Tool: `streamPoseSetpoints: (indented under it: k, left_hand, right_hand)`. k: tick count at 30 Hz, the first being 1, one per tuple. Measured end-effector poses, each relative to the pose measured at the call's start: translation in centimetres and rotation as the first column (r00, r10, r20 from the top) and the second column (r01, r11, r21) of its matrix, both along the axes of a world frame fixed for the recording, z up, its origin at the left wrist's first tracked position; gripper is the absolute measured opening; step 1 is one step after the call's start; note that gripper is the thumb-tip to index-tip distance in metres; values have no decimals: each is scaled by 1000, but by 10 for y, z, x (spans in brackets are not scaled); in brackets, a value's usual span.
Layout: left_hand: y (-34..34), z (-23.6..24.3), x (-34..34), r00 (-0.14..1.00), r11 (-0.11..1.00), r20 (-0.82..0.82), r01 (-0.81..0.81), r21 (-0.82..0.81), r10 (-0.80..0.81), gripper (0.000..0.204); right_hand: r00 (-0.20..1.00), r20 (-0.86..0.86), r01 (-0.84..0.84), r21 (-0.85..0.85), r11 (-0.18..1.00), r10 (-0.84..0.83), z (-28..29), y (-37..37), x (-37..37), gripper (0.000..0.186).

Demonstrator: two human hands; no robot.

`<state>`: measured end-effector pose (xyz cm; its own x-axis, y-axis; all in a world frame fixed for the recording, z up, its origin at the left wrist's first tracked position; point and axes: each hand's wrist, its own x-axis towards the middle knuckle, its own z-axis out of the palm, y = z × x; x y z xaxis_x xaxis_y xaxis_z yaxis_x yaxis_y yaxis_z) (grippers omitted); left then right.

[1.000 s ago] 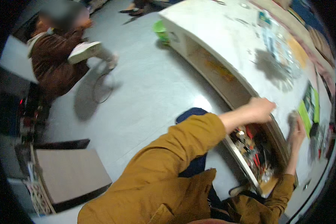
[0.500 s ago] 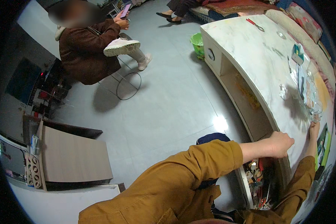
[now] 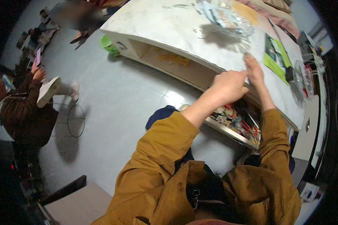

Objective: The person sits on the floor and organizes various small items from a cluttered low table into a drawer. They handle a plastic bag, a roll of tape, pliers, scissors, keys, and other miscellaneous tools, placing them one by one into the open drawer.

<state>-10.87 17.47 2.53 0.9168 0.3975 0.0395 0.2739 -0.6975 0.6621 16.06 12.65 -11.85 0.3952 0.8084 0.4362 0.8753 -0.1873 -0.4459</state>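
My left hand [image 3: 231, 87] is closed, its fingers curled in over the near edge of the white marble-patterned table [image 3: 165, 30]. Whatever those fingers hold, if anything, is hidden. Close beside it, my right hand [image 3: 254, 71] is over the tabletop, fingers pressed together and pointing away from me; something small may be at their tips, too blurred to name. Beyond that hand lies a clear plastic package [image 3: 229, 20] with pale blue and light brown contents. Below my hands, a drawer [image 3: 233, 135] stands pulled out, filled with loose small items and red-handled tools.
Right of my right hand lies a green and black flat packet [image 3: 276, 56]. Clear plastic items [image 3: 302, 78] sit at the table's right end. An open shelf [image 3: 169, 62] runs under the top. A green bin [image 3: 109, 45] stands at its far left; a seated person [image 3: 26, 108] holds a phone.
My view has swung right, so the table now sits in the middle. My hands have come closer together; the right one is now farther from the clear plastic package.
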Motion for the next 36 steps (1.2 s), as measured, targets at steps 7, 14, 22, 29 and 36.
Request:
streamPoseSetpoints:
  k: [7, 14, 22, 29, 36]
  left_hand:
    - [-21, -11, -28, 999, 999, -29, 32, 13, -31, 45]
    - [-9, -17, -30, 1000, 1000, 20, 18, -13, -17, 43]
    - [32, -25, -23, 972, 994, 213, -87, -71, 101, 38]
    - [62, -29, -7, 972, 977, 188, -108, -185, 143, 37]
    - [64, -33, 16, 992, 989, 100, -67, -133, 81, 35]
  right_hand:
    - [989, 139, 56, -61, 997, -47, 23, -119, -65, 37]
    - [946, 242, 222, 4, 975, -217, 13, -146, -25, 26]
    - [1000, 28, -2, 137, 991, -2, 32, 36, -103, 22]
    - [993, 91, -46, -266, 963, 73, 21, 79, -146, 50]
    - [921, 141, 383, -168, 908, -362, 29, -102, -66, 37]
